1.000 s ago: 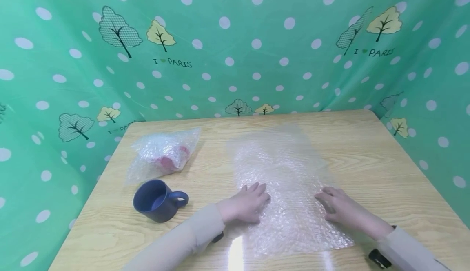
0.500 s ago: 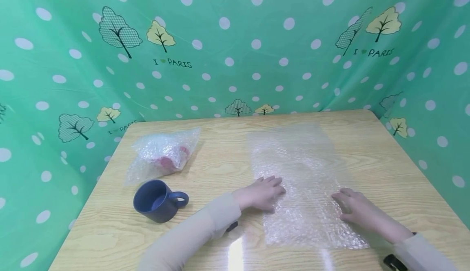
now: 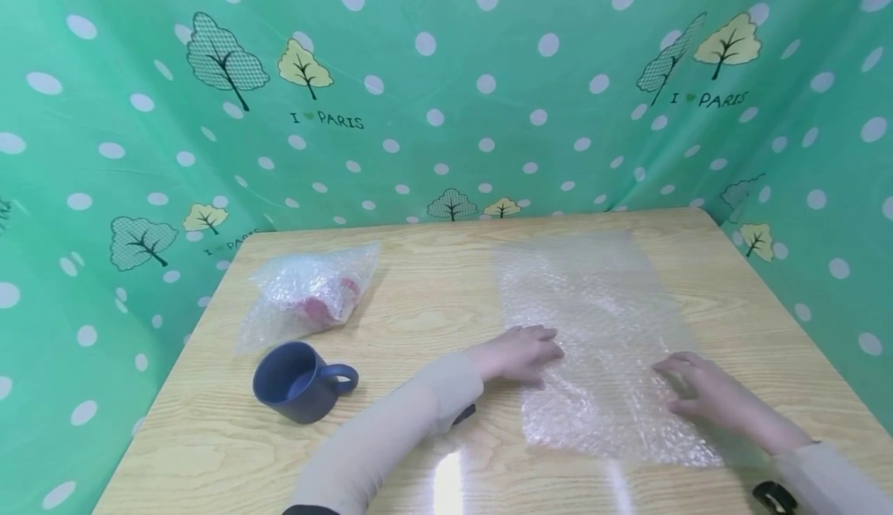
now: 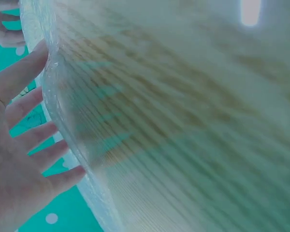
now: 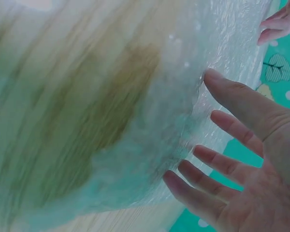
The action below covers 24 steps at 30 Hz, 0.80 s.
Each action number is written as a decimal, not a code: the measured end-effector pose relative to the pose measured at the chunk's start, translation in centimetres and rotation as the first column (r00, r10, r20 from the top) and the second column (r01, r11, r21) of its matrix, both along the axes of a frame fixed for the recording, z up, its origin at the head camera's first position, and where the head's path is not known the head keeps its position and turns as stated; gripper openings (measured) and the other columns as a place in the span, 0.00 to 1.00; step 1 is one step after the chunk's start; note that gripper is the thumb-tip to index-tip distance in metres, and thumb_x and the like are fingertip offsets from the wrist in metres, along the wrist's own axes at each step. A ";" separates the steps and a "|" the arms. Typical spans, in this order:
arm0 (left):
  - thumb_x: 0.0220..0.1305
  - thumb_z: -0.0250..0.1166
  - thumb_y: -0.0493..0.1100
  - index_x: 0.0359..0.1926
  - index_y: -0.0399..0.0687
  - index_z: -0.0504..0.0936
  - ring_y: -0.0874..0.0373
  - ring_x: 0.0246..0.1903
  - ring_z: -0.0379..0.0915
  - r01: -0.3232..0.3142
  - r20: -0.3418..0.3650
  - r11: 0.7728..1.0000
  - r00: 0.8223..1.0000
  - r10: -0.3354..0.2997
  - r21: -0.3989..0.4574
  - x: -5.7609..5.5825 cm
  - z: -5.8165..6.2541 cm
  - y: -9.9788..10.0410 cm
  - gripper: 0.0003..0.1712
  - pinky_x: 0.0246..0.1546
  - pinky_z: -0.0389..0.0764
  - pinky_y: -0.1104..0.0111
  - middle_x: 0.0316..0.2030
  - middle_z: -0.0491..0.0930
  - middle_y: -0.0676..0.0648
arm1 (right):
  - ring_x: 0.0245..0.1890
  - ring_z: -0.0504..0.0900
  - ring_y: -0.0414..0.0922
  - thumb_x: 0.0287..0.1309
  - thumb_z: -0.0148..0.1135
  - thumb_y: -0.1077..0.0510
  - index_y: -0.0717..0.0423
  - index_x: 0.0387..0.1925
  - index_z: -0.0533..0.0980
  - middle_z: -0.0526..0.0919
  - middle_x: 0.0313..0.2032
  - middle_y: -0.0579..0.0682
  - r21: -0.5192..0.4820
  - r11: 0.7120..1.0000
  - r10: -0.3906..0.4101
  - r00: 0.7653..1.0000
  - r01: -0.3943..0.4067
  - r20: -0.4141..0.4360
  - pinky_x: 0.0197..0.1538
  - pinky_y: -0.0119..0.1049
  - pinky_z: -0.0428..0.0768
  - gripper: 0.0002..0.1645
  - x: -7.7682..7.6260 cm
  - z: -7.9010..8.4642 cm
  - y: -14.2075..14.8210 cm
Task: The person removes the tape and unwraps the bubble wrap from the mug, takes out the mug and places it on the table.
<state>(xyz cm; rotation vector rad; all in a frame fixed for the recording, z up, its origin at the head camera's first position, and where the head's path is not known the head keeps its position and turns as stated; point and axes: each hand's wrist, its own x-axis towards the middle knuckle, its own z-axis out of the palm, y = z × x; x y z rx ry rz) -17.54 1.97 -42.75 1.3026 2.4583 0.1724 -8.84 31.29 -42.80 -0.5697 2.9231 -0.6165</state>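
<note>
A clear sheet of bubble wrap (image 3: 600, 321) lies spread on the right half of the wooden table. On its left edge rests my left hand (image 3: 522, 354), fingers spread and extended. My right hand (image 3: 722, 397) touches the opposite edge, its fingers loosely bent in the head view. Seen from the left wrist, the fingertips of the left hand (image 4: 19, 154) meet the wrap's edge without curling round it. In the right wrist view, the thumb and straight fingers of the right hand (image 5: 246, 169) also lie at the sheet's border.
A dark blue mug (image 3: 300, 391) stands upright at the left, handle toward the right. Behind it is a bubble-wrapped bundle (image 3: 307, 290) with something pinkish-red inside. A green polka-dot cloth (image 3: 446, 112) surrounds the back and sides of the table (image 3: 412, 313).
Both hands have moved right, and the bubble wrap has slid right with them and slightly away from me. The mug and the wrapped bundle stay where they were.
</note>
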 end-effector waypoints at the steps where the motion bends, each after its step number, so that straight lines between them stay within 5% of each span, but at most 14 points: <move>1: 0.52 0.63 0.52 0.59 0.57 0.66 0.53 0.64 0.47 0.006 -0.008 1.000 1.000 -0.006 0.004 -0.1 -0.1 0.2 0.31 0.63 0.53 0.58 0.65 0.54 0.47 | 0.44 0.68 0.69 0.31 0.70 0.58 0.67 0.44 0.72 0.69 0.45 0.73 -0.002 1.000 -0.002 1.000 0.002 0.005 0.43 0.64 0.68 0.33 -0.1 -0.1 0.2; 7: 0.53 0.63 0.52 0.58 0.56 0.68 0.54 0.63 0.50 0.020 -0.039 1.000 0.999 -0.019 0.021 -0.7 -0.6 1.4 0.30 0.63 0.54 0.61 0.64 0.57 0.47 | 0.43 0.69 0.67 0.30 0.70 0.59 0.68 0.44 0.72 0.71 0.43 0.71 -0.030 0.999 0.009 1.000 -0.010 -0.027 0.43 0.63 0.69 0.33 -0.4 -0.6 1.6; 24: 0.51 0.64 0.52 0.59 0.59 0.67 0.60 0.65 0.45 -0.033 0.062 0.999 0.997 0.034 -0.019 -2.1 0.0 4.6 0.32 0.64 0.50 0.62 0.65 0.54 0.52 | 0.40 0.69 0.67 0.27 0.70 0.65 0.70 0.42 0.70 0.71 0.41 0.71 -0.059 0.998 0.026 0.997 -0.030 -0.076 0.39 0.63 0.68 0.33 -1.2 -1.0 4.2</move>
